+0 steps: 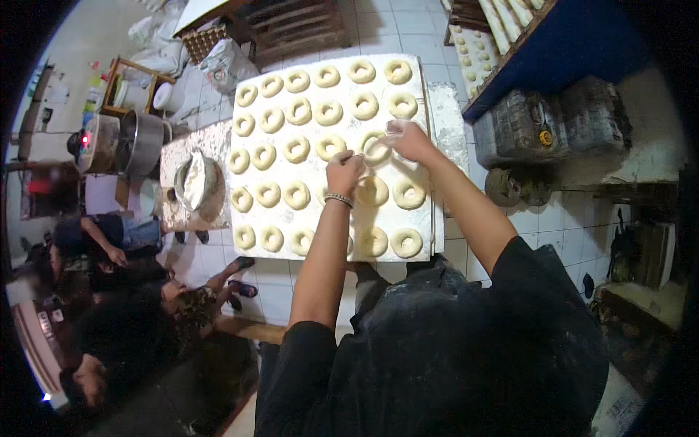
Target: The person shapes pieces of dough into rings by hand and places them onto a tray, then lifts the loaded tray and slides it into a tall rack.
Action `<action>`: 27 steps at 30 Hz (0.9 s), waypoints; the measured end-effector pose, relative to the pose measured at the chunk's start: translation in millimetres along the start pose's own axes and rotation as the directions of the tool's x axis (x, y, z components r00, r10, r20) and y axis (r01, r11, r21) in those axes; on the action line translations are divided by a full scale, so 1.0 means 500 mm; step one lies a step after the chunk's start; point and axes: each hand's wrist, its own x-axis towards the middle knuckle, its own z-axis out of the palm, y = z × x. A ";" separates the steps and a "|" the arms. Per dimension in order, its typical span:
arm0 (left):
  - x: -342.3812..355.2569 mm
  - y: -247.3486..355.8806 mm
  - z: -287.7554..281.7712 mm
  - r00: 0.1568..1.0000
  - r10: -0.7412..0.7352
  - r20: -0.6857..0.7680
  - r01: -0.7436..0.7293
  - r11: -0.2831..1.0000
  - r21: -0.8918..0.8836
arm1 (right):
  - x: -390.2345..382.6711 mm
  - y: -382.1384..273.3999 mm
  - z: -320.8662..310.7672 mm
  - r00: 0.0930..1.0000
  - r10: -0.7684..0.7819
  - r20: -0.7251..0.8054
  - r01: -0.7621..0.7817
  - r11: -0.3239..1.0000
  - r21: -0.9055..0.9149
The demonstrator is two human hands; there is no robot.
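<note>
A white floured board [283, 211] holds rows of pale dough rings [296, 146]. My left hand [345, 171], with a bracelet at the wrist, has its fingers curled on the lower left of one dough ring [375, 154] in the middle row, right of centre. My right hand [409, 141], fingertips whitened with flour, grips the upper right of that same ring. Further rings surround both hands, and my left forearm hides part of the two bottom rows.
A side board [211, 135] bears a flour bowl [192, 186]. Metal pots [145, 142] stand at left; other people [124, 240] are at lower left. A blue-sided rack [553, 51] with dough trays and dark jerrycans [510, 127] are at right.
</note>
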 end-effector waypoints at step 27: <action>-0.245 0.034 -0.002 0.922 0.201 0.331 -0.374 0.681 0.630 | -0.235 -0.030 0.051 0.927 -0.163 0.338 0.291 0.880 -0.376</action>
